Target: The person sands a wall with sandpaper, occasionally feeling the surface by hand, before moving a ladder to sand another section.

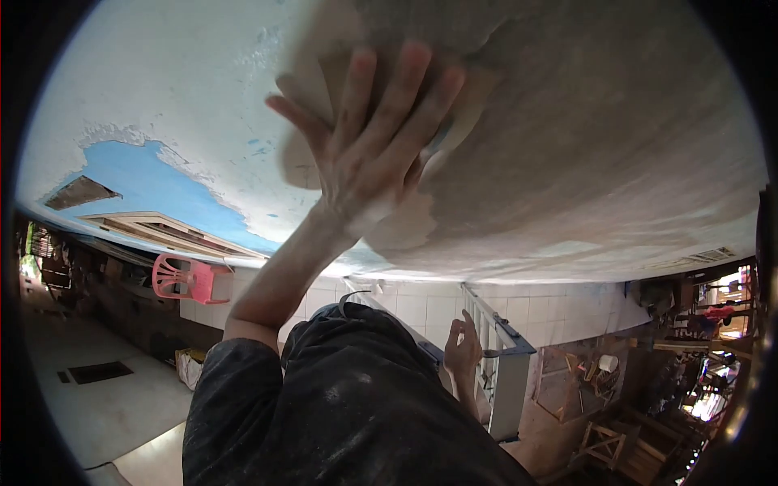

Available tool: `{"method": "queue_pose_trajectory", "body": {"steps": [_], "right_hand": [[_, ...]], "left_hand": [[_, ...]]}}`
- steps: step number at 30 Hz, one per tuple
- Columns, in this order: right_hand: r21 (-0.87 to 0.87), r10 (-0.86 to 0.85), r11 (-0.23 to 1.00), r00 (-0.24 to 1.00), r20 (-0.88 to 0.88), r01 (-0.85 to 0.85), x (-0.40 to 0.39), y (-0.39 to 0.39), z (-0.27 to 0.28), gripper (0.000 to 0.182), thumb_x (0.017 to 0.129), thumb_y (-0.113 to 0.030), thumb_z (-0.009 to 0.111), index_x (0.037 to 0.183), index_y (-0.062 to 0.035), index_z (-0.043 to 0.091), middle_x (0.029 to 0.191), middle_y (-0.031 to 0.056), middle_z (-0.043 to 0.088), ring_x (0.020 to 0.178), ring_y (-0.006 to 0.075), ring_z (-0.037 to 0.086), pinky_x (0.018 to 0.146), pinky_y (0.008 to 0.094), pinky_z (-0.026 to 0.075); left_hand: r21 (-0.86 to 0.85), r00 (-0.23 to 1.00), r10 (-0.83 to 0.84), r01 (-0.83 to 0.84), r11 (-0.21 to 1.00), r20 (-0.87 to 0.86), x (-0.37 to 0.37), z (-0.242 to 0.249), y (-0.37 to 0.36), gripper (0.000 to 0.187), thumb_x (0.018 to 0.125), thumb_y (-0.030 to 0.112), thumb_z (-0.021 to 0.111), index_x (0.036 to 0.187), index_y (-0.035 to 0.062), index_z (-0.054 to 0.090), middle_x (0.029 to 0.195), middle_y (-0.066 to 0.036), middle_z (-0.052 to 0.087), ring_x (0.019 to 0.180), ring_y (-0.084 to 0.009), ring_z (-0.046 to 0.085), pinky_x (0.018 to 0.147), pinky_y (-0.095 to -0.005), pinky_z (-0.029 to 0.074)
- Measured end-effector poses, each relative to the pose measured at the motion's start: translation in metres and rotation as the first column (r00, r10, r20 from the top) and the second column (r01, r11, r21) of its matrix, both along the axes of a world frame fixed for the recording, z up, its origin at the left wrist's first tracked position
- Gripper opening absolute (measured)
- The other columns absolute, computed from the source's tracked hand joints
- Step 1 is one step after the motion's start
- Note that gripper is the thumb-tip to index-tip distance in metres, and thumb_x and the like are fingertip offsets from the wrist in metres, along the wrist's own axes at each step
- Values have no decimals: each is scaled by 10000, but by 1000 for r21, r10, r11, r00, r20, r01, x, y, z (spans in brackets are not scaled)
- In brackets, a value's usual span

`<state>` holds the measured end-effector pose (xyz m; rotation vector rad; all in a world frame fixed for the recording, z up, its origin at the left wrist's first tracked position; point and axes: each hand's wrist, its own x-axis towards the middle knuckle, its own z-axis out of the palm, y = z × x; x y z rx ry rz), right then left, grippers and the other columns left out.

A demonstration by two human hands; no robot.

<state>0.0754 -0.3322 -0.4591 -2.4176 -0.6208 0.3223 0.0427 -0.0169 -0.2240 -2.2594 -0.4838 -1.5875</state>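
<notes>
High on the wall (616,154), my left hand (369,154) presses a thin brown sheet (331,77) flat against the surface. Its fingers are spread over the sheet, and the thumb is mostly hidden on the right side. The sheet's edge curls away beside the index finger. My right hand (462,348) is low beside the metal ladder (509,389), one finger raised and the others loosely bent, with nothing visible in it. The wall is pale at left and darker grey-brown at right.
Peeling edges surround a blue patch (162,182) on the wall. A pink plastic chair (190,279) stands on the left. White tiles (316,298) run below the wall. Wooden frames (604,445) and clutter are at lower right; a bag (189,368) lies at left.
</notes>
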Motion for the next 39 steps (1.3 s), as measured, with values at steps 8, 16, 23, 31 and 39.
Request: {"method": "queue_pose_trajectory", "body": {"steps": [8,16,23,31,39], "right_hand": [[-9,-30,1000,999,-21,30,0,5,2,404,943,-337,469,1253,-88,537,899,131,668,851,288,651,773,418,485],[-19,-22,1000,999,-39,21,-2,4,5,349,959,-297,464,1218,-87,566,944,131,680,886,276,643,800,389,486],[-10,-16,1000,1000,9,16,-1,3,-2,346,963,-273,462,1210,-53,561,921,142,685,864,293,659,779,391,503],[-47,-2,999,998,-60,-1,-4,2,8,361,970,-293,437,1208,-51,561,944,145,682,903,291,656,798,383,499],[10,-46,999,998,-38,47,-3,4,0,362,970,-312,441,1197,-60,568,913,128,695,894,272,663,793,370,499]], "left_hand": [[-152,997,-35,46,987,70,-2,-55,-8,473,858,318,609,1320,288,512,1475,23,353,1428,-230,137,1027,-623,-241],[10,999,-35,35,999,-39,-1,7,-2,637,776,107,500,1406,114,410,1527,-134,218,1435,-347,-15,957,-635,-268],[-118,988,-50,68,991,148,7,-59,-4,461,893,367,558,1342,286,487,1491,43,316,1427,-241,144,987,-643,-268],[77,1000,13,-14,997,15,8,21,4,558,878,191,466,1421,99,379,1522,-158,220,1424,-387,-41,933,-673,-252],[-177,997,-35,47,983,68,2,-56,-10,510,880,305,511,1383,261,445,1521,16,262,1439,-268,69,957,-667,-269]]}}
